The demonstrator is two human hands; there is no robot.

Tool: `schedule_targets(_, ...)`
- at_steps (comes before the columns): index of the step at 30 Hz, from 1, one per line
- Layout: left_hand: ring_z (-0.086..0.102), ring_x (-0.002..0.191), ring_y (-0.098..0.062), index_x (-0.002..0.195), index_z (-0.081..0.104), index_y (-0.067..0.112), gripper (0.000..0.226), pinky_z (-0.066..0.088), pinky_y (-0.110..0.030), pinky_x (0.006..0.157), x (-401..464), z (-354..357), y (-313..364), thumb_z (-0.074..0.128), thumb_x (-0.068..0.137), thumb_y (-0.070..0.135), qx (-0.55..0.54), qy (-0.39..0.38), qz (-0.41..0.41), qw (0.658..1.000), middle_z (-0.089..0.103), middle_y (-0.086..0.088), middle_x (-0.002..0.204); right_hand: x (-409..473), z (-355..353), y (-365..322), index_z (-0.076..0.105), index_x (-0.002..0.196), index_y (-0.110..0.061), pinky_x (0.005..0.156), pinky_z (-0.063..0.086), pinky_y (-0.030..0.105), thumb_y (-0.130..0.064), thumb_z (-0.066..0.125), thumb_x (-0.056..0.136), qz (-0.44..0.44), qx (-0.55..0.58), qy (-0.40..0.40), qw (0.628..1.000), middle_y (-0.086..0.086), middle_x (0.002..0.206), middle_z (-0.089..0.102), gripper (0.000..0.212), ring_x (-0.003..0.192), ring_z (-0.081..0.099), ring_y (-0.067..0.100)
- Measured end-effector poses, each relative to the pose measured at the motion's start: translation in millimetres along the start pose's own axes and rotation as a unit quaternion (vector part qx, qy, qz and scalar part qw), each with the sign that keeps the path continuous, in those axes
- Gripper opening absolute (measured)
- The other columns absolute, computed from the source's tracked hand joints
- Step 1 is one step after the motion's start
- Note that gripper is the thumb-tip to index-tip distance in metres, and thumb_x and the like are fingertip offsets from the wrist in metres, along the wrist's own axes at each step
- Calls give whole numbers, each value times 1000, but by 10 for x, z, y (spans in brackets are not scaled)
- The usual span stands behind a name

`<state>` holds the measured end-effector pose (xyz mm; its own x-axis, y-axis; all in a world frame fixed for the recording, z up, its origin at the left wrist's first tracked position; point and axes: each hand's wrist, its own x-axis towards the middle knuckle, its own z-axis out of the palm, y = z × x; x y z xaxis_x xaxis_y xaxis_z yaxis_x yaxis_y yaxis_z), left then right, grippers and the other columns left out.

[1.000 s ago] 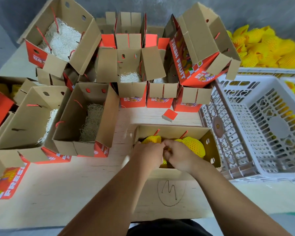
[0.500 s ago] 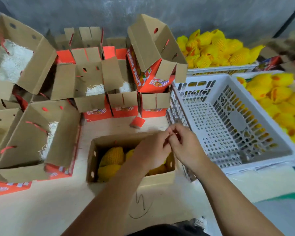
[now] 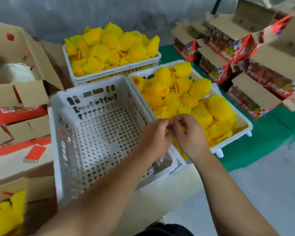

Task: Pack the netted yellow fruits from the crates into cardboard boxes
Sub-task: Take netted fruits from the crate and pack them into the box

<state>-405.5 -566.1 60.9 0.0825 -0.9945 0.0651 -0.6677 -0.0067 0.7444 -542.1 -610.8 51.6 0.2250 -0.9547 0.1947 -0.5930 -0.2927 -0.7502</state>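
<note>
Two hands meet over the edge between an empty crate and a crate full of fruits.

At the far left, an open brown cardboard box [image 3: 15,193] holds yellow netted fruits [image 3: 8,212]. Beside it stands the empty white plastic crate [image 3: 99,133] with a perforated floor. Above its right rim the left hand [image 3: 156,135] and the right hand [image 3: 188,133] touch each other; the fingers [image 3: 180,118] are curled and seem to pinch something small, but what cannot be told. Under them the right white crate [image 3: 235,132] is filled with netted yellow fruits [image 3: 199,89]. Behind, another white crate [image 3: 112,72] is heaped with the same fruits. At the far right lie red printed cardboard boxes [image 3: 228,48] on a green floor mat [image 3: 266,135].
</note>
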Motion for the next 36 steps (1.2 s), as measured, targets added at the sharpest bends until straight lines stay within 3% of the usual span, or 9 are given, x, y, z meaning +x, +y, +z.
schedule_targets(3,63,115,-26,124,68,18,26,49,-40,92,423,390,131,57,102,26,40,-20,-3,999,69,-6,123,438,-350,449,51,144,-16,108,38,45,-31,68,92,58,-184,-119,974,14,141,52,57,132,45,36)
schedule_targets(6,62,112,-25,123,60,25,26,50,-41,87,554,665,116,50,100,34,167,-31,3,985,65,0,121,553,-446,694,16,159,-32,110,37,45,-36,72,83,56,-347,-303,886,1,158,15,95,141,19,35)
schedule_targets(9,57,114,-26,128,53,26,37,50,-43,86,559,766,96,47,97,43,294,-49,1,955,59,0,121,430,-378,788,0,161,-35,110,34,41,-30,75,82,25,-387,-294,873,-3,162,1,109,141,15,33)
schedule_targets(16,52,116,-19,139,48,30,49,50,-39,89,592,799,35,45,96,52,313,-53,0,948,55,6,127,695,-703,1090,21,158,-32,113,27,58,-48,66,89,79,-255,13,964,1,163,18,83,141,21,34)
schedule_targets(25,56,103,-13,130,56,30,40,45,-30,76,549,789,26,46,97,50,281,-2,-1,960,63,10,116,906,-660,1222,35,137,-27,113,24,51,-34,74,84,115,-274,63,953,8,137,38,66,129,30,32)
schedule_targets(29,58,112,-9,146,43,33,64,47,-30,77,539,742,59,46,95,71,191,29,-12,981,61,18,127,775,-789,1036,30,117,-41,111,30,53,-54,70,80,162,-74,118,977,-5,97,63,56,97,55,23)
schedule_targets(31,61,108,-3,152,29,41,87,51,-31,73,507,714,102,46,82,90,106,27,-26,994,60,24,125,641,-790,836,35,118,-45,93,54,50,-70,59,79,155,88,84,980,-13,89,66,53,82,64,12)
schedule_targets(33,69,96,-8,155,15,45,101,57,-36,66,469,696,120,52,74,93,77,28,-28,996,68,20,119,496,-663,642,43,123,-44,82,60,42,-80,56,76,151,165,-53,973,-18,101,67,61,87,68,1)
schedule_targets(36,73,90,-21,147,22,46,84,54,-34,60,459,702,41,66,80,72,80,56,-21,995,74,10,109,332,-438,524,46,137,-37,99,54,39,-87,55,77,150,215,-225,938,-14,127,64,79,116,61,1)
